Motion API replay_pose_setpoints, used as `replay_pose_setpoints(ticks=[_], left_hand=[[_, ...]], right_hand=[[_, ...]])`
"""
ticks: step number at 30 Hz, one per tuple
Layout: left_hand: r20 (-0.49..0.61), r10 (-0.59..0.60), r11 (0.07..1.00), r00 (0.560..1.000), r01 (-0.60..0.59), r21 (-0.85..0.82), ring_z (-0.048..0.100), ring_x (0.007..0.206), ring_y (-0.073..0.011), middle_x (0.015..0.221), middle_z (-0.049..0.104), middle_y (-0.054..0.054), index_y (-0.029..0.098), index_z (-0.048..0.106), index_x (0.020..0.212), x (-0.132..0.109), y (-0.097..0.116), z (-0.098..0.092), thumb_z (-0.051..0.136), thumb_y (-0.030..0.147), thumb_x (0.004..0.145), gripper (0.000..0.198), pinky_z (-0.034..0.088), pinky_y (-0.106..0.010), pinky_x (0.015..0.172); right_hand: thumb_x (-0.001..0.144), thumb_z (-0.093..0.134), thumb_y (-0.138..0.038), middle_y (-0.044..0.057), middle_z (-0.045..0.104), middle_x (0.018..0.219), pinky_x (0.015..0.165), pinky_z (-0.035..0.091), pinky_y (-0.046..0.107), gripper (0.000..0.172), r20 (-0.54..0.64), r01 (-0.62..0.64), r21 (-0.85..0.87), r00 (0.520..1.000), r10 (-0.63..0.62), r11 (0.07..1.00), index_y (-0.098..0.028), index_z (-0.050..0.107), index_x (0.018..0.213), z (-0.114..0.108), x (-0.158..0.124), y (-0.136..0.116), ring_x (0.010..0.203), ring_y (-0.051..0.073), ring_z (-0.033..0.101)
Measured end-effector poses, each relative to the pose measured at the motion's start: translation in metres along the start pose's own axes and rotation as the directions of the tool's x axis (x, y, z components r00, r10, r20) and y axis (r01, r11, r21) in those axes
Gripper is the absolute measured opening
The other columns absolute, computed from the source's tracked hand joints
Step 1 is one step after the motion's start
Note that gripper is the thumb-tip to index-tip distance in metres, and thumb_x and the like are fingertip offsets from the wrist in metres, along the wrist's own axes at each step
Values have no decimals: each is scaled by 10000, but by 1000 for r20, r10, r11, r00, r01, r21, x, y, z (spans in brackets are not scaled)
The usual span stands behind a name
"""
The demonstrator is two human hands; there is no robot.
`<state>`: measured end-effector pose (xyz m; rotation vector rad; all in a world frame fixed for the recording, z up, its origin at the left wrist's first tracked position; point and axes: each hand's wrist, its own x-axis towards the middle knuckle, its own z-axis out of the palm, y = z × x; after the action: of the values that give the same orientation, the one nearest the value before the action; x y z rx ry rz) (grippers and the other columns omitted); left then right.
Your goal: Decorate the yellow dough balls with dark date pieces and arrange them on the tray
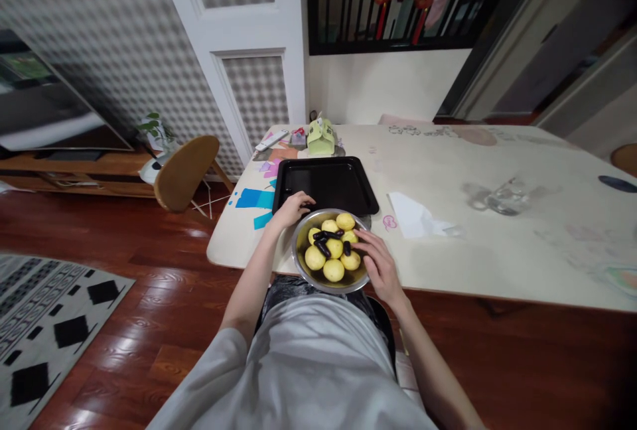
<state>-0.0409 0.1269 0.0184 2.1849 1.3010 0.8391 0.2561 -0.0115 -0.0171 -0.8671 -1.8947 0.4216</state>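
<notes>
A round metal bowl (300,261) sits at the table's near edge, right against my body. It holds several yellow lemon-like fruits (333,270), with several small dark purple-black elongated pieces (323,247) lying on top. My right hand (377,259) is at the bowl's right side, fingers spread and reaching over the rim close to the fruits and one dark piece. At the bowl's upper left is my left hand (294,209), its fingers loosely bent and apart over the near edge of a black rectangular tray (328,181). Nothing shows in either hand.
Right of the tray lie a white paper sheet (415,214) and a clear glass vessel (507,199). Behind the tray stand a light green box (321,137) and a white remote (271,141). A wooden chair (186,174) is off the table's left end.
</notes>
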Motion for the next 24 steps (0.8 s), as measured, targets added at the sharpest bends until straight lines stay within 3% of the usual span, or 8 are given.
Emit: replay_pose_setpoints(ticks=[8, 15, 20, 24], left_hand=[[58, 27, 999, 998, -25, -31, 655, 856, -158, 996, 696, -62, 167, 788, 993, -1, 2, -5, 679, 42, 838, 227, 589, -278, 789], [-182, 54, 998, 982, -59, -27, 676, 918, -178, 1045, 689, -77, 171, 758, 1050, -10, 12, -8, 627, 27, 890, 251, 591, -304, 825], [-359, 98, 989, 928, -130, -66, 680, 1044, -193, 1144, 691, -87, 191, 735, 1122, -34, 49, -11, 584, 100, 981, 225, 593, -299, 861], [-342, 143, 979, 929, -184, -90, 677, 1118, -206, 1177, 694, -88, 218, 733, 1162, -69, 93, 0, 567, 144, 1028, 226, 586, -337, 964]], right_hand=[[1092, 422, -373, 108, 650, 1481, 1187, 473, 599, 345, -3, -9, -1, 1000, 9, 1000, -261, 704, 1254, 0, 0, 0, 1432, 315, 551], [1092, 425, -358, 103, 646, 1488, 1188, 471, 591, 336, -5, 3, -3, 1000, -4, 1000, -268, 701, 1261, 0, 0, 1, 1436, 313, 550], [1094, 429, -358, 101, 647, 1487, 1187, 473, 583, 332, -8, 2, -3, 1000, -2, 1000, -267, 701, 1260, 0, 0, 0, 1434, 310, 553], [1095, 430, -370, 103, 647, 1487, 1197, 464, 582, 335, -6, -2, -3, 1000, 2, 1000, -266, 703, 1258, 0, 0, 0, 1432, 309, 555]])
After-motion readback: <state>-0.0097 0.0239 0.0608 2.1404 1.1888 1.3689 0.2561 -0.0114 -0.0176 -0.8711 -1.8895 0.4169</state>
